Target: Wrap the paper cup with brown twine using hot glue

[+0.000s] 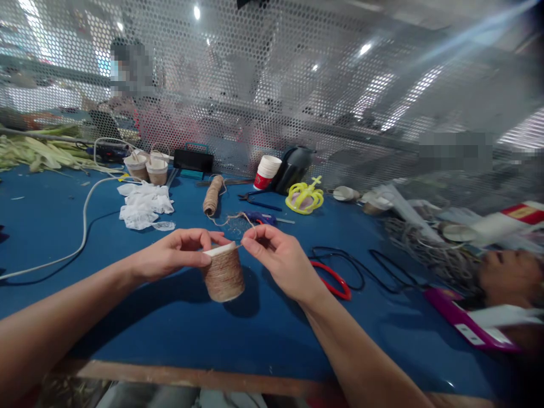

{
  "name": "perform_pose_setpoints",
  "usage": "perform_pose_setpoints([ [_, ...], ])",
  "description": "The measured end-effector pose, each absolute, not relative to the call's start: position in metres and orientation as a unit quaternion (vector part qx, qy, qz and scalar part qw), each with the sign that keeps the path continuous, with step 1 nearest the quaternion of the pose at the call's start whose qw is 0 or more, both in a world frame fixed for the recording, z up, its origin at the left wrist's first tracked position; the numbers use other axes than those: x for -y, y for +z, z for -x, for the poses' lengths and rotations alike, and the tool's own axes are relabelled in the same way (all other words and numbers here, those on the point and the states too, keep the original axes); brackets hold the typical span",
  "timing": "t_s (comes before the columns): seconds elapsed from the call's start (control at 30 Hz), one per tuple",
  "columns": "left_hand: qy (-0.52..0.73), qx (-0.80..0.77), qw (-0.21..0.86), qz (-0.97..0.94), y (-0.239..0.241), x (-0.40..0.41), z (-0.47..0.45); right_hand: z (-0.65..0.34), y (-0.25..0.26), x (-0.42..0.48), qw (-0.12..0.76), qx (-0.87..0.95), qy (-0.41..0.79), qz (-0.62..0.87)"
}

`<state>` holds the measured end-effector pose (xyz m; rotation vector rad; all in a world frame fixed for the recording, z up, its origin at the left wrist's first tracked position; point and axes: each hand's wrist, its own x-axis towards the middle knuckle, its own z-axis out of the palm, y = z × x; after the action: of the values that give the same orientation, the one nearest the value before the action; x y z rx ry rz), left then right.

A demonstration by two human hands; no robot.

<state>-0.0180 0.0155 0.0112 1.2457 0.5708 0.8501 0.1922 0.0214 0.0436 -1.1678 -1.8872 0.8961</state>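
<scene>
A paper cup wrapped in brown twine [224, 276] is held tilted above the blue table, its white rim uncovered. My left hand [187, 252] grips the cup by that rim, thumb on the near side and fingers behind. Pinched in my right hand [272, 252], just right of the rim, is a strand of twine [250, 221]. The strand appears to run back toward a roll of twine [213, 195] lying behind the cup. A blue glue gun [260, 218] lies just beyond my right hand.
Red scissor handles [335, 281] and black cable lie to the right, near a purple device [467, 320]. Farther back are pliers [259, 200], a yellow crown [305, 198], stacked cups [267, 172] and white gloves [145, 205]. A white cable [86, 215] crosses the left side.
</scene>
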Motion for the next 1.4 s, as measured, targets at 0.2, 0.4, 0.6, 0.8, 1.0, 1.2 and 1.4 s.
perform_pose_setpoints([
  [0.2,0.375,-0.238,0.674,-0.59,0.011,-0.015,0.02,-0.194,0.04,-0.021,0.359,0.732,0.373,0.443],
  [0.4,0.375,-0.225,0.677,-0.592,0.012,-0.016,0.02,-0.194,0.04,-0.021,0.366,0.727,0.395,0.427],
  [0.6,0.371,-0.206,0.711,-0.561,0.01,-0.015,0.021,-0.194,0.04,-0.021,0.367,0.721,0.43,0.401],
  [0.8,0.366,-0.179,0.75,-0.52,0.011,-0.014,0.024,-0.195,0.04,-0.02,0.354,0.696,0.517,0.352],
  [1.0,0.365,-0.159,0.752,-0.526,0.011,-0.016,0.026,-0.197,0.037,-0.021,0.344,0.7,0.543,0.311],
  [1.2,0.364,-0.152,0.737,-0.548,0.008,-0.021,0.026,-0.198,0.036,-0.022,0.367,0.675,0.575,0.281],
  [1.4,0.336,-0.208,0.692,-0.604,0.01,-0.025,0.029,-0.199,0.036,-0.022,0.353,0.706,0.547,0.277],
])
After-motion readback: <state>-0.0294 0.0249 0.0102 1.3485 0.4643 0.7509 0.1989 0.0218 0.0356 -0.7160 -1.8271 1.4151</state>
